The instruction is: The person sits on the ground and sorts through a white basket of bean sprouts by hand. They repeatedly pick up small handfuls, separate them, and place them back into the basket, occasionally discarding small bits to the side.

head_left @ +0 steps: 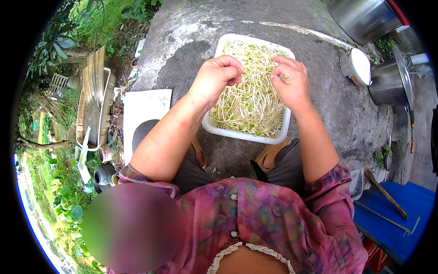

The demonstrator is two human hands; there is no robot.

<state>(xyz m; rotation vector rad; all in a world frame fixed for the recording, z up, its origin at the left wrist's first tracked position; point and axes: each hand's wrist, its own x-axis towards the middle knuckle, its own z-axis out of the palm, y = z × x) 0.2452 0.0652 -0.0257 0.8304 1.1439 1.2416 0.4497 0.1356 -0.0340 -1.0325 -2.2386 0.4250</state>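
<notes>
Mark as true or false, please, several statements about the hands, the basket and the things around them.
1. The left hand and the right hand are over the basket. True.
2. The basket is blue. False: it is white.
3. Sprouts lie in the basket. True.
4. Long sleeves cover both forearms down to the wrists. False: the forearms are bare; the right sleeve ends near the elbow.
5. A blue surface is at the person's right. True.
6. The steel pots are at the left. False: a steel pot and another are at the upper right.
</notes>
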